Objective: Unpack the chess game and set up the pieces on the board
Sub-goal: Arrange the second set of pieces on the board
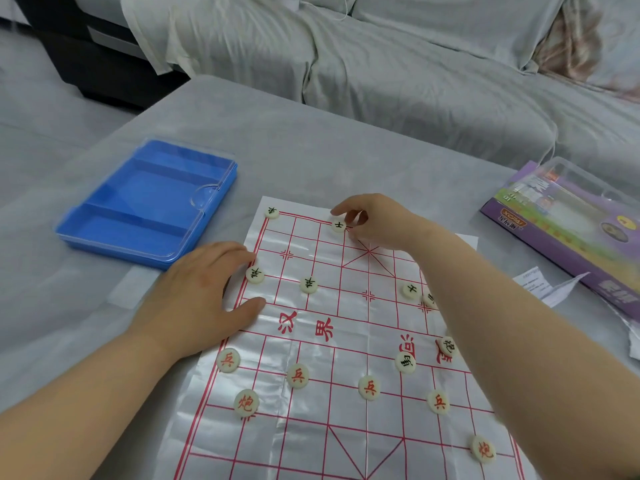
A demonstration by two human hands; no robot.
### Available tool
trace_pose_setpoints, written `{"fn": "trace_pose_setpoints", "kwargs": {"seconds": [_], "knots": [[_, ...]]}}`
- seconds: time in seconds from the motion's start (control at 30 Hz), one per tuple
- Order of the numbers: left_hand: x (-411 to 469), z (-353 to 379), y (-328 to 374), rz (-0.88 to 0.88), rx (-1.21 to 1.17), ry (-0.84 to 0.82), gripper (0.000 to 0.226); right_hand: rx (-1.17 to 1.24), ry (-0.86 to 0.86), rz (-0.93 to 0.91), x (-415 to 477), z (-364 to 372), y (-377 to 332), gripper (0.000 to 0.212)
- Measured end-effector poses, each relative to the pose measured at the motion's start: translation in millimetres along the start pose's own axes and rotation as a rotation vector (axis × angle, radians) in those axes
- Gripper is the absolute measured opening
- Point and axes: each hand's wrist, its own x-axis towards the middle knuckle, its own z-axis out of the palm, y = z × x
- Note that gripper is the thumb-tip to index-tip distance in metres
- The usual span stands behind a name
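At the far edge of the board (329, 427), a little left of its middle line, a round black-lettered piece (338, 225) lies flat on the red grid. The right hand (377, 223) reaches across the board's right side to it. The fingers are curled close together just over the piece's far rim, and the piece sits directly under and slightly to the left of the fingertips. Whether they pinch it or only touch it cannot be told. This is clearly the nearer hand. The piece is a plain disc with no long axis, so any nudge along the board's far line would probably be a short sideways slide.

The left hand (197, 292) lies flat on the board's left edge with its fingers straight, holding nothing and pressing the thin sheet down — well apart from that piece. More discs, red and black, are scattered over the board, so setup looks partly done. A blue tray (145, 202) sits beyond the board's left edge.
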Motion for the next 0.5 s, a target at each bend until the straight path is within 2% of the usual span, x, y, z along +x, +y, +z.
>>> {"fn": "trace_pose_setpoints", "kwargs": {"seconds": [0.2,0.3,0.4,0.5], "knots": [[-1,-2,3,-0.001,-0.012,-0.015,0.083,-0.017,0.008,-0.035,1,5,-2,0.034],[0,-3,3,0.002,-0.004,-0.024,0.085,0.033,0.032,-0.022,0,6,0,0.032],[0,-3,4,-0.005,-0.017,-0.034,0.070,0.023,0.104,0.013,2,11,0,0.035],[0,-2,3,0.003,-0.014,-0.028,0.071,-0.048,0.171,0.027,5,17,-1,0.029]]}}
